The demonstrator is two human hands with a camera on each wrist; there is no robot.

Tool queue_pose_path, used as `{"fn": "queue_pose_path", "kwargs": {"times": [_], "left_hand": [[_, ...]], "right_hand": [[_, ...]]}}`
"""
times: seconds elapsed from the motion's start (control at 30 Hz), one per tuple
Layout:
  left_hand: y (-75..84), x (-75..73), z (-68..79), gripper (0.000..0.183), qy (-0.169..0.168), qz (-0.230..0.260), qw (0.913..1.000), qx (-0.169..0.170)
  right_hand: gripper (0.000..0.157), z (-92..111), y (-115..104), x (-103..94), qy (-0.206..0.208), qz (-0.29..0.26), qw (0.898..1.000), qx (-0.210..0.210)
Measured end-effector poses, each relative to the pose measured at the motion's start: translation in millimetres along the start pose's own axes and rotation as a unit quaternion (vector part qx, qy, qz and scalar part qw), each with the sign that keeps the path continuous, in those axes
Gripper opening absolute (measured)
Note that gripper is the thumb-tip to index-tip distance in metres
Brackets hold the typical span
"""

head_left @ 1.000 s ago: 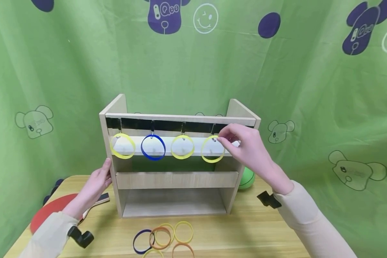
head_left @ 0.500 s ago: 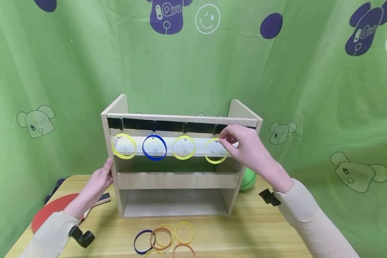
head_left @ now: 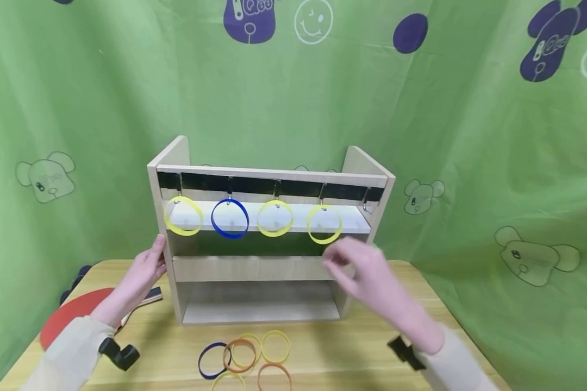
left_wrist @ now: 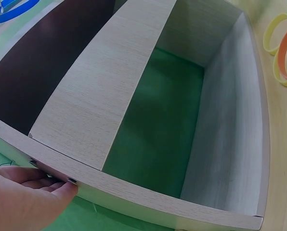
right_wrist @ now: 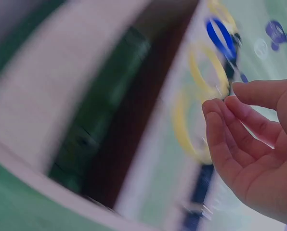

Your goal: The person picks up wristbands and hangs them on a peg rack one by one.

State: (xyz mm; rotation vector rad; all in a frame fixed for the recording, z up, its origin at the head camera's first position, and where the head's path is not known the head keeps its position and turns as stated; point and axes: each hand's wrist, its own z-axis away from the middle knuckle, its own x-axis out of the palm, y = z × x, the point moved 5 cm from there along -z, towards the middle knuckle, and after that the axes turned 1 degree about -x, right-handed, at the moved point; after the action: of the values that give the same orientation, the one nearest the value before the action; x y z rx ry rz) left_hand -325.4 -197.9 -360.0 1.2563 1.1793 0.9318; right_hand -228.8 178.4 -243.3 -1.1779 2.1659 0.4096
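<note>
A light wooden rack (head_left: 269, 269) bears a row of metal hooks (head_left: 366, 203) on a black strip. Three yellow wristbands, one being the rightmost yellow wristband (head_left: 324, 239), and a blue wristband (head_left: 230, 235) hang there; the hook at the far right bears none. My left hand (head_left: 144, 271) rests against the rack's left side panel (left_wrist: 148, 195), fingertips touching its outer face in the left wrist view. My right hand (head_left: 364, 269) is in front of the rack, below the rightmost band, holding nothing. Its fingers are loosely bent in the right wrist view, thumb close to the fingertips.
Several loose wristbands, including an orange wristband (head_left: 239, 369), lie on the wooden table (head_left: 362, 364) before the rack. A red table tennis paddle (head_left: 73, 315) lies under my left forearm. A green curtain (head_left: 450, 125) hangs behind.
My right hand has let go of the rightmost yellow wristband and moved down from it; the band hangs on its hook. My left hand stays at the rack's side.
</note>
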Motion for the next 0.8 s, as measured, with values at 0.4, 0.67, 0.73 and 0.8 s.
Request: {"fn": "queue_pose_path", "kwargs": {"times": [0.4, 0.67, 0.73, 0.8], "left_hand": [[1.7, -1.3, 0.6, 0.091, -0.002, -0.004, 1.0, -0.001], [2.1, -1.1, -0.3, 0.092, 0.0, -0.003, 1.0, -0.002], [1.2, -1.1, 0.1, 0.092, 0.001, -0.01, 0.9999, -0.008], [0.4, -1.3, 0.4, 0.092, 0.003, -0.014, 0.9998, -0.012]], "right_hand": [[0.012, 122.7, -9.2, 131.5, -0.179, -0.112, 0.974, 0.081], [0.014, 155.3, -2.1, 167.9, -0.281, -0.118, 0.937, 0.169], [0.016, 156.9, -1.7, 172.0, -0.29, -0.122, 0.932, 0.179], [0.015, 157.0, -2.7, 175.4, -0.294, -0.129, 0.93, 0.178]]}}
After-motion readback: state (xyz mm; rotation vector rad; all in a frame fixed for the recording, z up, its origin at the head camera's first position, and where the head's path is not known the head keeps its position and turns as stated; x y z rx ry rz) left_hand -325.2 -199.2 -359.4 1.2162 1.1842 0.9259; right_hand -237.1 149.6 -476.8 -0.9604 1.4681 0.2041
